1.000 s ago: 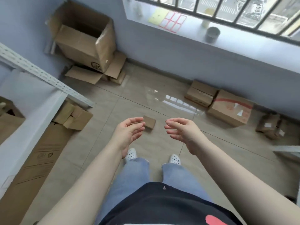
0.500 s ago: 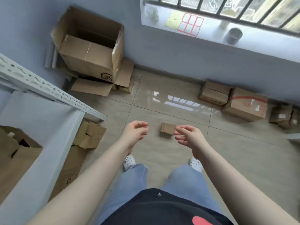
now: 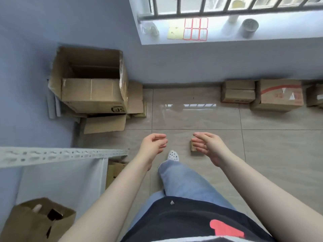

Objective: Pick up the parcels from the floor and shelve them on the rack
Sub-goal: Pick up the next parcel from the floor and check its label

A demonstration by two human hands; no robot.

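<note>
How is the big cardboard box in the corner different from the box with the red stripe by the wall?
The big corner box stands open, flaps up, its dark inside showing; the red-striped box is shut. The corner box is plain brown with a black logo low on its front, while the striped box bears a red band and red print. The corner box looks clearly larger. Both are brown cardboard, resting near the blue wall.

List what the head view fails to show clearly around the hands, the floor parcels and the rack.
- Small brown cardboard parcel on the floor: mostly hidden behind the right hand.
- Whether that hand touches it: cannot tell.
- Brown carton at the far right: cut off by the frame edge.
- White perforated metal rack rail: motion-blurred.
- Open brown paper bag on the rack: contents too dark and blurred.
- Left hand: empty, clearly seen.
</note>
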